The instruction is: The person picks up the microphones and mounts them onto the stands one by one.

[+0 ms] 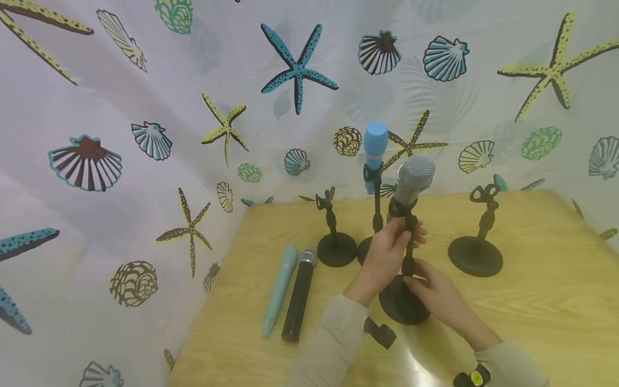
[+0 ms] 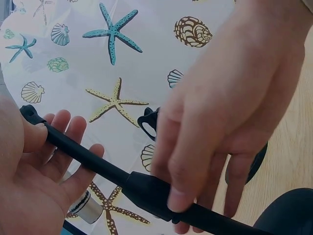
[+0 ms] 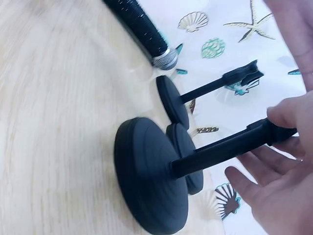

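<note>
Behind our wood-grained bench, a pale backdrop bears printed starfish and shells; our left hand and right hand both grip one black stand.

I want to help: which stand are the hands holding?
The stand with the silvery microphone: left hand and right hand hold it. Other stands carry a blue microphone or nothing.
</note>
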The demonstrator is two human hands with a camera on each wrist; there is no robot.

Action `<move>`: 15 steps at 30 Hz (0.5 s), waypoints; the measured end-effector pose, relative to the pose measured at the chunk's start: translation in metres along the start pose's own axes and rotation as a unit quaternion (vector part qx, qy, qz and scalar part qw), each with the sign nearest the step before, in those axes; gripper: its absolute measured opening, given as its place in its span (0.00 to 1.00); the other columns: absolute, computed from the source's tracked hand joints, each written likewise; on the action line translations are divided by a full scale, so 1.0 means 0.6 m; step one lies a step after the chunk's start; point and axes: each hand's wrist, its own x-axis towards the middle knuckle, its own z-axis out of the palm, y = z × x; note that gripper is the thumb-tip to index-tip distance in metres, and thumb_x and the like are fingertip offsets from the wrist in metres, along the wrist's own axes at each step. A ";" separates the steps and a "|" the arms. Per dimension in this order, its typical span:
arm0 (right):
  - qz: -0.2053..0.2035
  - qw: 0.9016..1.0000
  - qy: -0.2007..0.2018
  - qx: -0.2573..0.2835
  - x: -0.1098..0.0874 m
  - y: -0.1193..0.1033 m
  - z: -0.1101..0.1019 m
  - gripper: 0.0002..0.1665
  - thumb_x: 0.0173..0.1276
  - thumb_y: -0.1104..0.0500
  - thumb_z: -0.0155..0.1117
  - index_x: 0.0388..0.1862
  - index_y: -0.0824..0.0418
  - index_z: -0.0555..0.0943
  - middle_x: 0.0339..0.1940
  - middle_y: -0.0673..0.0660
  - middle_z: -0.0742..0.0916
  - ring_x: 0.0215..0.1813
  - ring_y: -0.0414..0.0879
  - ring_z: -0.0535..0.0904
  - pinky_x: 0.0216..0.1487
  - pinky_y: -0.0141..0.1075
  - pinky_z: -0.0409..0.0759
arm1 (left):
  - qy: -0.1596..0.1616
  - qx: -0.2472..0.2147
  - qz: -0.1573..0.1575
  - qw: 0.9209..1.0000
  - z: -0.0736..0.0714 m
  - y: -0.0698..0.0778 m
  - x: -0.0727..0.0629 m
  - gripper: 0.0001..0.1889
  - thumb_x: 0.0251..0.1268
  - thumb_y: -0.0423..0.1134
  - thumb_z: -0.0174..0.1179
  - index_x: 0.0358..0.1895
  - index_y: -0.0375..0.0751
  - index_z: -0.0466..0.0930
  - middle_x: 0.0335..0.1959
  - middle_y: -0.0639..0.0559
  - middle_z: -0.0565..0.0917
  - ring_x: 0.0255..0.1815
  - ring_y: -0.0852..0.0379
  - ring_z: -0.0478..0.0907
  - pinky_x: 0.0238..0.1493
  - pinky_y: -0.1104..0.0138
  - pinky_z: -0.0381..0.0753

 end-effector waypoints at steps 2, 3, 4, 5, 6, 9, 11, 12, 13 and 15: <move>0.007 1.000 0.008 -0.001 0.000 -0.006 -0.004 0.23 0.76 0.60 0.56 0.66 0.66 0.71 0.61 0.67 0.82 0.63 0.62 0.79 0.57 0.46 0.83 | 0.000 0.000 -0.002 1.000 0.001 -0.001 0.000 0.12 0.76 0.29 0.47 0.56 0.34 0.74 0.47 0.39 0.86 0.46 0.57 0.86 0.52 0.74 0.82; 0.011 1.000 0.012 -0.002 -0.001 -0.008 -0.006 0.22 0.77 0.59 0.55 0.66 0.65 0.72 0.60 0.66 0.83 0.62 0.61 0.79 0.57 0.44 0.83 | 0.001 0.000 -0.003 1.000 0.002 -0.001 0.000 0.12 0.76 0.28 0.47 0.56 0.34 0.74 0.47 0.40 0.86 0.46 0.57 0.86 0.52 0.74 0.82; 0.013 1.000 0.018 -0.004 -0.002 -0.011 -0.007 0.22 0.77 0.59 0.55 0.66 0.65 0.72 0.60 0.66 0.83 0.62 0.61 0.79 0.57 0.44 0.83 | 0.001 0.000 -0.004 1.000 0.003 -0.002 0.000 0.12 0.76 0.28 0.47 0.56 0.34 0.74 0.47 0.40 0.86 0.46 0.58 0.86 0.52 0.74 0.82; 0.014 1.000 0.022 -0.004 -0.004 -0.013 -0.009 0.22 0.77 0.59 0.55 0.66 0.66 0.73 0.60 0.67 0.83 0.62 0.61 0.79 0.56 0.44 0.83 | 0.002 0.001 -0.004 1.000 0.003 -0.003 0.000 0.12 0.76 0.29 0.47 0.56 0.35 0.74 0.47 0.40 0.86 0.46 0.58 0.86 0.52 0.74 0.82; 0.017 1.000 0.026 -0.003 -0.005 -0.014 -0.010 0.22 0.77 0.59 0.54 0.65 0.66 0.73 0.60 0.67 0.83 0.62 0.61 0.79 0.57 0.44 0.83 | 0.003 0.000 -0.003 1.000 0.004 -0.003 0.000 0.12 0.76 0.28 0.47 0.56 0.34 0.74 0.47 0.41 0.86 0.46 0.58 0.86 0.52 0.74 0.82; 0.018 0.999 0.040 -0.006 -0.007 -0.017 -0.014 0.20 0.77 0.58 0.55 0.63 0.67 0.75 0.59 0.67 0.83 0.61 0.61 0.79 0.56 0.44 0.83 | 0.006 -0.001 0.000 1.000 0.004 -0.004 0.000 0.11 0.76 0.28 0.47 0.55 0.34 0.74 0.46 0.40 0.86 0.45 0.57 0.86 0.51 0.74 0.82; 0.021 0.999 0.047 -0.009 -0.008 -0.017 -0.015 0.19 0.77 0.58 0.56 0.60 0.67 0.76 0.58 0.66 0.84 0.60 0.55 0.81 0.55 0.38 0.83 | 0.007 0.000 0.001 1.000 0.003 -0.003 0.000 0.11 0.75 0.28 0.48 0.55 0.34 0.74 0.46 0.40 0.86 0.45 0.56 0.86 0.51 0.74 0.83; 0.022 0.998 0.051 -0.006 -0.008 -0.017 -0.016 0.18 0.76 0.58 0.56 0.59 0.66 0.76 0.58 0.65 0.84 0.59 0.50 0.81 0.55 0.34 0.82 | 0.007 -0.001 0.000 1.000 0.003 -0.002 0.000 0.11 0.75 0.28 0.48 0.55 0.34 0.74 0.46 0.40 0.86 0.45 0.56 0.86 0.51 0.74 0.83; 0.023 0.998 0.054 -0.004 -0.008 -0.016 -0.017 0.17 0.76 0.58 0.57 0.58 0.66 0.75 0.57 0.64 0.84 0.59 0.44 0.81 0.54 0.30 0.81 | 0.007 -0.001 -0.003 1.000 0.003 -0.001 0.000 0.11 0.75 0.28 0.48 0.55 0.34 0.74 0.46 0.40 0.86 0.45 0.56 0.86 0.51 0.74 0.82; 0.020 0.998 0.057 0.006 -0.007 -0.015 -0.018 0.16 0.76 0.59 0.57 0.57 0.65 0.74 0.57 0.63 0.84 0.57 0.31 0.78 0.53 0.23 0.77 | 0.007 -0.001 -0.006 1.000 0.003 0.000 0.001 0.11 0.75 0.29 0.48 0.56 0.34 0.74 0.46 0.40 0.86 0.45 0.56 0.86 0.52 0.74 0.82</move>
